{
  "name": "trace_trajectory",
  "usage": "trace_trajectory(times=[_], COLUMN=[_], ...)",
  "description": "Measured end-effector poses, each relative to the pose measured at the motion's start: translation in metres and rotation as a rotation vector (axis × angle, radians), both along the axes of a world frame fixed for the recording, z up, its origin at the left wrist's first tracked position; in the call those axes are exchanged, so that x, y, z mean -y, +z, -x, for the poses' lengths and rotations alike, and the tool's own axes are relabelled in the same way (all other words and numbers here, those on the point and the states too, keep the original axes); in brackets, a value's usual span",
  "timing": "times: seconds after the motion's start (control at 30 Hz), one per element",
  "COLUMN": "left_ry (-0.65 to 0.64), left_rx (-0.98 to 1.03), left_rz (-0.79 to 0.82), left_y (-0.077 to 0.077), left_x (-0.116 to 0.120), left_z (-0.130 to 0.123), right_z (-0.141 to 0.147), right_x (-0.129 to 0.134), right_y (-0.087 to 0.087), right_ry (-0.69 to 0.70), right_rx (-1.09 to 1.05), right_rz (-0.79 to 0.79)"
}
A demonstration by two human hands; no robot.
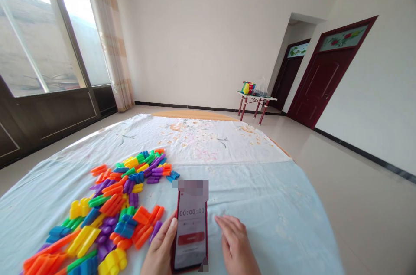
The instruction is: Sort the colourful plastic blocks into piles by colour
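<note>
A smartphone [190, 227] in a red case stands tilted up toward me at the table's near side. Its screen reads 00:00:00 above a red button; the top part is blurred out. My left hand [161, 247] is closed around the phone's left edge, thumb along the front. Just right of the phone, apart from it, my right hand [236, 242] is open, with fingers stretched toward the screen and nothing in them. Left of the phone lies a loose heap of plastic building blocks [112, 203] in orange, yellow, green, blue and purple.
A pale blue and white flowered cloth [260, 197] covers the round table. Across the room, a small table [256, 95] bears a colourful bag [248, 87] and a clear plastic bag. A window [35, 27] with a curtain [108, 36] is at left, dark red doors [328, 73] at right.
</note>
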State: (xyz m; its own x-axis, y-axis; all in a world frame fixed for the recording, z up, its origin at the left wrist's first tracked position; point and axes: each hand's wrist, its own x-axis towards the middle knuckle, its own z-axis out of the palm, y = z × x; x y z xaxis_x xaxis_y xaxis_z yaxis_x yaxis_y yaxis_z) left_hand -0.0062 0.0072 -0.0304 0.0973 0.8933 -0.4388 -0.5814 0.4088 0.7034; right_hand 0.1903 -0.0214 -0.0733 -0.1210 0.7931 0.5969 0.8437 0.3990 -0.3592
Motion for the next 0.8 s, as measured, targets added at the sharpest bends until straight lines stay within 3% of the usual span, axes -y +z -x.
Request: trace_trajectory(times=[0.23, 0.4, 0.57, 0.8], left_ry=[0.046, 0.041, 0.013, -0.016], left_rx=[-0.165, -0.216, -0.23, -0.044], left_rz=[0.017, 0.003, -0.036, -0.001], left_y=[-0.005, -0.007, -0.003, 0.006], left_x=[0.003, 0.005, 0.001, 0.003], left_z=[0.005, 0.005, 0.001, -0.003], right_z=[-0.011, -0.015, -0.013, 0.006], right_x=[-0.006, -0.008, -0.007, 0.004], right_y=[-0.017, -0.024, -0.016, 0.012], right_ry=[0.077, 0.075, 0.078, -0.038], right_rx=[0.176, 0.183, 0.151, -0.014], right_rz=[-0.073, -0.107, -0.077, 0.062])
